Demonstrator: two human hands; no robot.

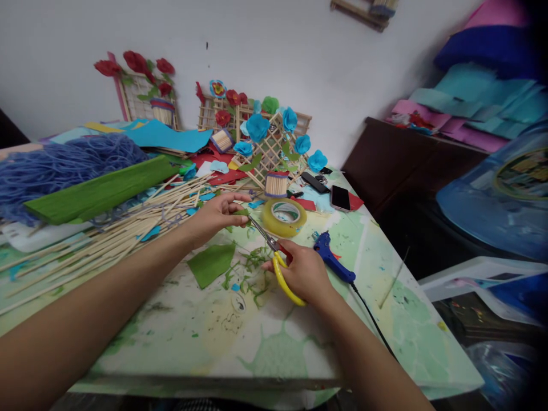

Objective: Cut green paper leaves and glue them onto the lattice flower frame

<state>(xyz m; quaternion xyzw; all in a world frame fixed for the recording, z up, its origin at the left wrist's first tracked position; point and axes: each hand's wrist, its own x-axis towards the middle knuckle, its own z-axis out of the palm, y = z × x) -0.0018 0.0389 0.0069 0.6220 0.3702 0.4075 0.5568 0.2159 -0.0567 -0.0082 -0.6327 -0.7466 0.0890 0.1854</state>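
My right hand (302,271) is closed around the yellow handles of a pair of scissors (280,274), whose blades point up and left. Between the thumb and fingers of my left hand (216,217) is a small piece of green paper (243,213), right at the scissor tips. Below my left hand a larger green paper piece (212,264) lies flat on the table. Thin green paper scraps (252,265) are scattered under the scissors. Just beyond the blades lies a roll of yellowish clear tape (274,216).
A blue glue gun (331,257) with a black cord lies right of my right hand. Wooden sticks (128,228), a green paper roll (103,185) and blue yarn (64,168) cover the left. Behind stand stick lattices with paper flowers (259,127); a phone (340,198) lies back right.
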